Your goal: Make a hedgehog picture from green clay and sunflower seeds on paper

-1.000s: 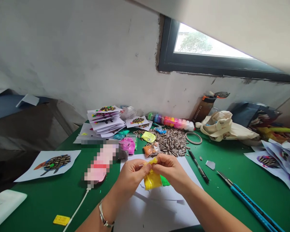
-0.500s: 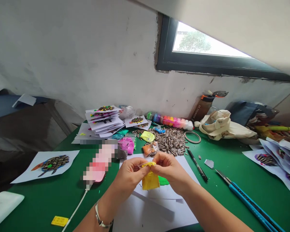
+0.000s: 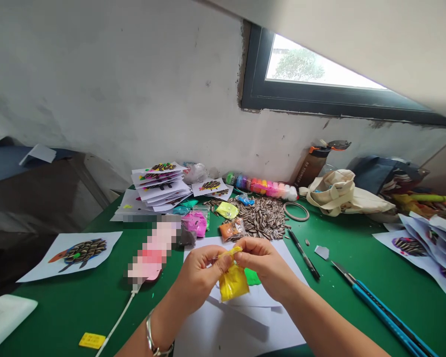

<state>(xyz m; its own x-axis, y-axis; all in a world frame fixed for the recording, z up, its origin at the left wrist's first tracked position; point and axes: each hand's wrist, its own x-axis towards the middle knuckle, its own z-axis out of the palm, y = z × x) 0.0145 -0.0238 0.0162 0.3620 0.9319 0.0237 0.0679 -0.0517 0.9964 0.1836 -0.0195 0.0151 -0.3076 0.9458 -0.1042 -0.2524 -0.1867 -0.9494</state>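
Observation:
A small clear bag of yellow modelling clay (image 3: 234,284) hangs below my fingers over white paper. My left hand (image 3: 202,270) is closed, pinching the bag's top edge between thumb and fingers. Closed as well, my right hand (image 3: 258,258) pinches a yellow bit of clay at the bag's mouth; its fingertips almost meet the left ones. Behind the bag, a flat green clay piece (image 3: 251,276) lies partly hidden on the white paper (image 3: 208,327).
Beyond my hands are sunflower seeds (image 3: 265,218), an orange clay packet (image 3: 230,229) and a pink clay packet (image 3: 195,224). A pen (image 3: 305,255) and a blue utility knife (image 3: 386,312), blade out, lie right. Left are a seed picture (image 3: 78,254) and a cabled phone (image 3: 152,263).
The yellow bag has dropped slightly and tilted, showing more of its front. A yellow strip now stretches up toward my right fingertips, and my right hand has shifted a little.

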